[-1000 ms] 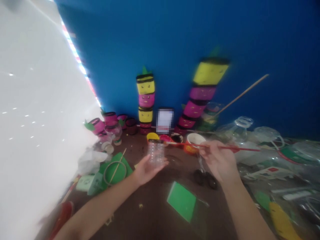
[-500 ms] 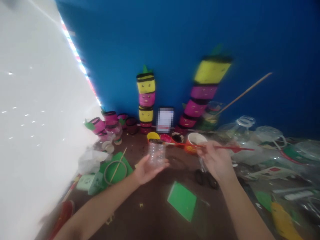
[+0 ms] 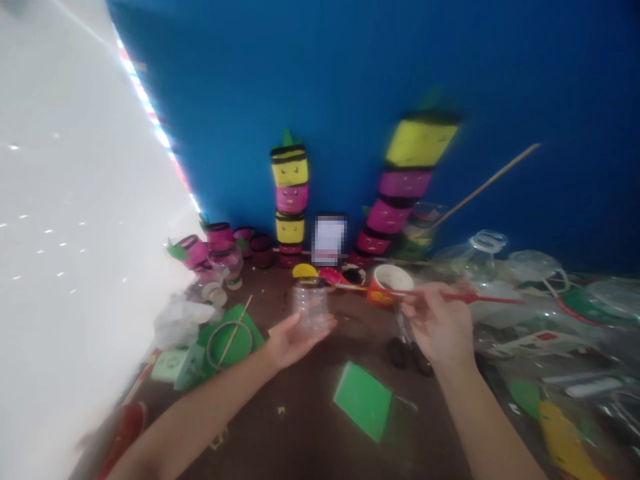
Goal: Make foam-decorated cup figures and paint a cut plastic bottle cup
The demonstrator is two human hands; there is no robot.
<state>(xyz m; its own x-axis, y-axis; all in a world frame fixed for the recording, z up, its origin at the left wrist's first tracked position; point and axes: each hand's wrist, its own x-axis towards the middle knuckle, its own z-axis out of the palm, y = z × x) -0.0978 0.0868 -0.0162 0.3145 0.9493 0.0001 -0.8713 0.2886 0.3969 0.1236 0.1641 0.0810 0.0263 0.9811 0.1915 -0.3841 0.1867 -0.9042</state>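
Observation:
My left hand [image 3: 300, 339] is wrapped around a clear plastic cup [image 3: 311, 308], which looks like a cut bottle piece with a dark band at its rim. In my right hand [image 3: 443, 327] is a paintbrush with a long red handle [image 3: 400, 292], held level. Its tip reaches toward the cup's rim; whether it touches is too blurred to tell. Behind the cup are small pots of yellow paint [image 3: 305, 271], pink paint [image 3: 330, 275] and dark paint [image 3: 354, 275]. A white-rimmed container [image 3: 393, 280] stands between the pots and my right hand.
Green card [image 3: 364, 400] and black-handled scissors [image 3: 400, 352] lie on the dark table. Stacked yellow and pink painted pots [image 3: 291, 200] stand against the blue wall. Clear plastic bottles [image 3: 483, 257] crowd the right. A ring [image 3: 230, 345] and stick rest on green sheets at left.
The brush in my right hand has moved slightly right relative to the cup. My left hand keeps its hold, and the dark band on the cup's rim shows more clearly.

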